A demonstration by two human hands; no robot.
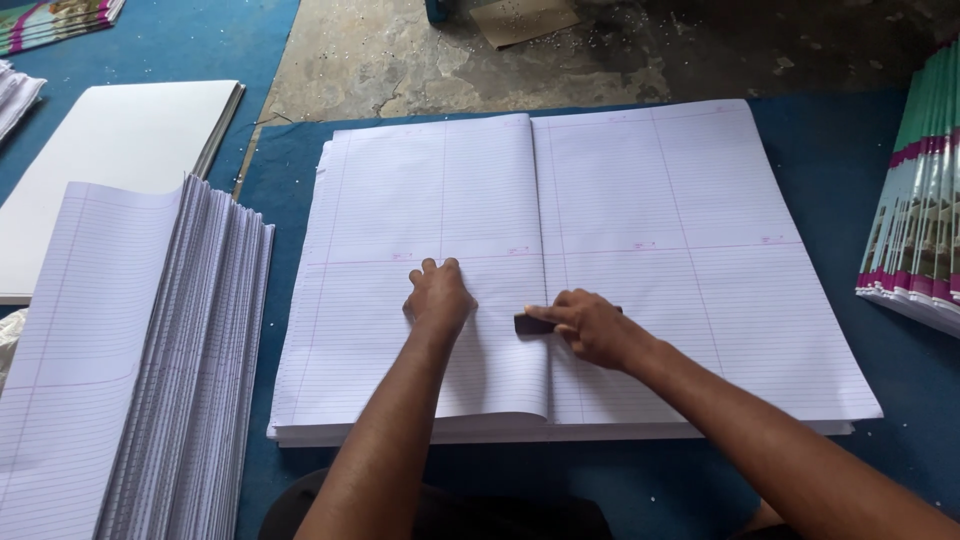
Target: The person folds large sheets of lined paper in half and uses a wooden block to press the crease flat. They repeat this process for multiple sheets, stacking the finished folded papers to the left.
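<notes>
Ruled paper stack (640, 230), folded open along a centre crease (545, 300), lying mid-mat and reaching toward the near edge of the blue mat (900, 400). Large sheets, thin and floppy singly, likely heavy as a pile; edges prone to curl and tear. Best held flat by palm pressure beside the crease, or lifted from under both long edges.

Left hand (437, 298) spread flat, fingers extended, pressing the left leaf just beside the crease. Right hand (590, 325) closed around a small dark block (530, 323), set on the crease.

Folded ruled sheets (150, 370) fanned at the mat's left edge; blank white sheets (120, 140) beyond. Coloured covers (920, 200) stacked at the right edge. Rough concrete floor (450, 50) past the far edge, with a cardboard scrap (520, 18).
</notes>
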